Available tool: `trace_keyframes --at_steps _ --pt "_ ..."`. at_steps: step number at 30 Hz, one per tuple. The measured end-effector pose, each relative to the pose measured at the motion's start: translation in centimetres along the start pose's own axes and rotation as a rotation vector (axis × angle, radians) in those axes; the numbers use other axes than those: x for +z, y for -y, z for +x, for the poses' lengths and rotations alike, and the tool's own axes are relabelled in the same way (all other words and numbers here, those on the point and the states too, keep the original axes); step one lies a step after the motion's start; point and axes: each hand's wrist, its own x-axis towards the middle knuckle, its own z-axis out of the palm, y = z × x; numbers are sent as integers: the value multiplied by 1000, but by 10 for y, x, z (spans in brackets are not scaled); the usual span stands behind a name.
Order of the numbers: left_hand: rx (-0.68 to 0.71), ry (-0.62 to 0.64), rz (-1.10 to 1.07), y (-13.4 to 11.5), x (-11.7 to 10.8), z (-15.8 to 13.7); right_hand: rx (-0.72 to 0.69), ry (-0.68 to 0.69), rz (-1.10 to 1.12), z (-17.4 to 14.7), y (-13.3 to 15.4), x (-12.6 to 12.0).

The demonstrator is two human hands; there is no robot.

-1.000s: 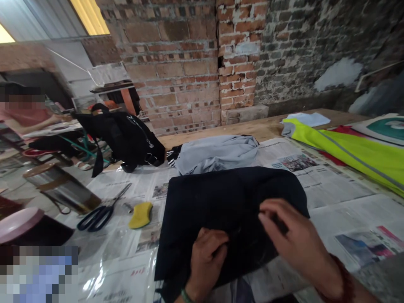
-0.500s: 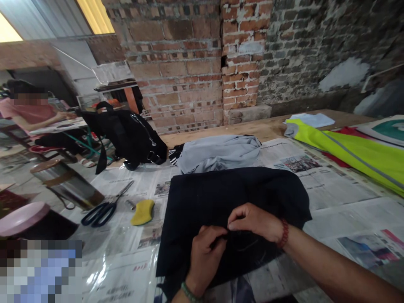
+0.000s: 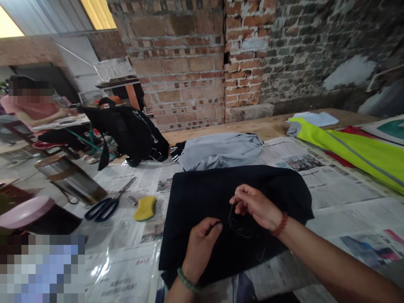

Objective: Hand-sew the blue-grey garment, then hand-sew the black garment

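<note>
A dark navy cloth (image 3: 202,198) lies flat on the newspaper-covered table (image 3: 341,189) in front of me. My left hand (image 3: 200,246) rests on the cloth's near part, its fingers pinching the fabric. My right hand (image 3: 255,206) is lifted a little above the cloth, with its fingertips pinched on a thin needle (image 3: 234,201). A dark thread (image 3: 235,221) loops down from the needle to the cloth. A red bead bracelet sits on my right wrist and a green one on my left.
Black-handled scissors (image 3: 105,206) and a yellow sponge (image 3: 145,208) lie left of the cloth. Behind it are a grey garment (image 3: 221,150) and a black bag (image 3: 129,132). A neon yellow vest (image 3: 353,151) lies at right. A person sits at far left (image 3: 34,111).
My right hand came in from the right, met my left hand on the cloth, then rose and drew the needle and thread up. My left hand stayed on the cloth.
</note>
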Motion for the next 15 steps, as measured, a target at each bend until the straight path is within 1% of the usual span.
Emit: trace_keyframes --at_steps 2,4,10,15 --pt "-19 11 -42 0 0 1 13 42 15 3 12 -2" --pt "-29 16 -86 -1 0 1 11 44 52 10 24 -4" --pt "-103 9 -189 -1 0 0 -68 -82 168 34 59 -9" --pt "-141 24 -252 -1 -1 -1 -134 -159 199 49 82 -14"
